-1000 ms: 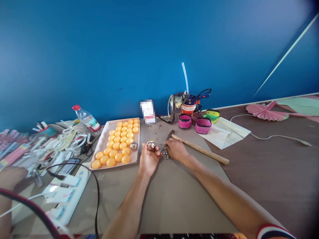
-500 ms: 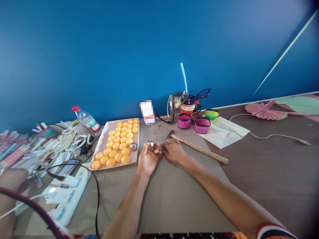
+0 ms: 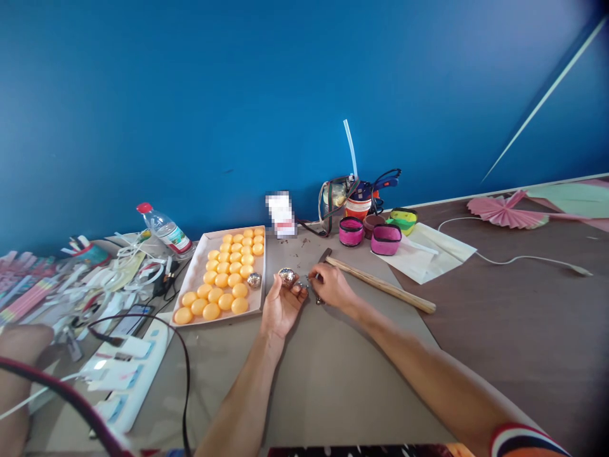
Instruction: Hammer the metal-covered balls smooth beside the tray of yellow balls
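Note:
My left hand lies palm up on the table and holds a shiny silver ball at its fingertips. My right hand sits just right of it, fingers pinched on a small silvery piece I cannot make out, close to the ball. A few small silvery bits lie under that hand. A tray of several orange balls stands to the left, with one more silver ball in it. A wooden-handled hammer lies right behind my right hand.
Pink tape rolls and a pot of tools stand at the back by the blue wall. A water bottle, cables and a white power strip crowd the left. White paper and pink paper fans lie right.
My right hand has lifted off the small bits on the table and moved its pinched fingers left, up to the silver ball. My left hand has hardly moved.

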Demonstrator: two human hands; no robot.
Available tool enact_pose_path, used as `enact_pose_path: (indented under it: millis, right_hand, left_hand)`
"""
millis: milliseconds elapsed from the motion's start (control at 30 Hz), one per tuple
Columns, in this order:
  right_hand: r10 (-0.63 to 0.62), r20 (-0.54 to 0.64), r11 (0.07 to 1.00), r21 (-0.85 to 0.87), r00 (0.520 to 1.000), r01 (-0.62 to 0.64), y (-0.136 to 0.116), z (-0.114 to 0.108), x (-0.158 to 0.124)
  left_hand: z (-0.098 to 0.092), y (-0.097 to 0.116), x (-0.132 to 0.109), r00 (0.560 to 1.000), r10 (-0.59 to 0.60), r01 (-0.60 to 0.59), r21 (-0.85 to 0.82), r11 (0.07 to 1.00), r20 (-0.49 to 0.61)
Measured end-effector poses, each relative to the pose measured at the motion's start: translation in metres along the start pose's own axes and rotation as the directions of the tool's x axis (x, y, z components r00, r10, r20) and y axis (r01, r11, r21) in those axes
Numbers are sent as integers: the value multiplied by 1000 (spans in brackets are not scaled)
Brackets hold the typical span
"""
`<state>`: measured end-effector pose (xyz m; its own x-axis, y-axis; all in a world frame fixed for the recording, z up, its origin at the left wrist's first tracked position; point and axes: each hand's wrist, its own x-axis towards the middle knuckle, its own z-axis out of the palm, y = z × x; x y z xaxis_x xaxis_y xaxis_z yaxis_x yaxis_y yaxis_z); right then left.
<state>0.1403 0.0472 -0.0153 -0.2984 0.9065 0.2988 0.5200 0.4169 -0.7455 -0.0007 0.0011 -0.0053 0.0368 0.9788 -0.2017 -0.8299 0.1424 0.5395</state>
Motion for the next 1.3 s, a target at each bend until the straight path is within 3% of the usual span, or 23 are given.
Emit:
enact_pose_path:
  millis: [133, 267, 467, 800, 1133, 1300]
  right_hand:
    - [-16, -22, 946, 323, 1000, 22, -8, -2, 1]
    - [-75, -15, 895, 440, 997, 74, -17, 0, -2]
    - [-79, 7, 877, 476, 997, 66, -26, 7, -9]
    - [94, 44, 811, 576, 995, -102, -24, 13, -10]
    - [144, 75, 741, 652, 987, -158, -23, 16, -9]
    - [179, 42, 774, 611, 983, -167, -22, 18, -10]
  left_hand:
    - [-2, 0, 2, 999, 22, -22, -6, 1000, -43]
    - [-3, -1, 3, 999, 30, -30, -3, 1000, -26]
    - [-1, -5, 2, 995, 90, -94, 86, 992, 44]
    - [0, -8, 1, 988, 148, -154, 131, 979, 54]
    - [3, -9, -2, 986, 158, -163, 175, 971, 45]
    - [3, -13, -2, 977, 211, -211, 210, 955, 25]
